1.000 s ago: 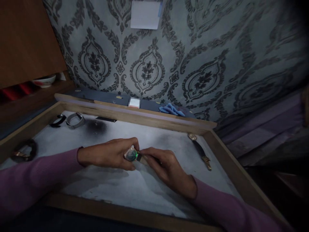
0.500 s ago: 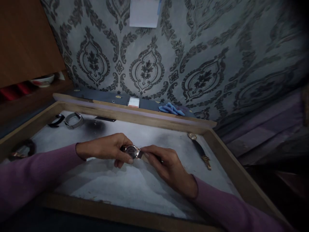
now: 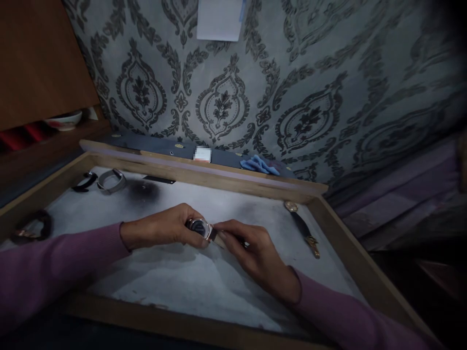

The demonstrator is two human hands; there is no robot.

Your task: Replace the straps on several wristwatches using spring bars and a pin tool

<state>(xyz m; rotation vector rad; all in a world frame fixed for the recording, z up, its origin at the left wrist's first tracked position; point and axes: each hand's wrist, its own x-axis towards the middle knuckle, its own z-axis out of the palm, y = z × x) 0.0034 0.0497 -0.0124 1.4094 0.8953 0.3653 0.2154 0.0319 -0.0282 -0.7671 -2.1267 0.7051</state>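
At mid-frame, left fingers (image 3: 197, 239) pinch the watch (image 3: 200, 228) — face up, strap running rightward, slightly down, into closed right fingers (image 3: 223, 236), seemingly; tray (image 3: 233, 177) floor opens below.

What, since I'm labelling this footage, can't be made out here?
All in the head view:
- Watch: its dial markings are too small and dim.
- Strap: its far end is hidden by the right hand.
- Small card: pixelated.
- Wall sheet: top cut off by the upper edge.

Five watches (image 3: 199, 228) — two hands (image 3: 166, 227).
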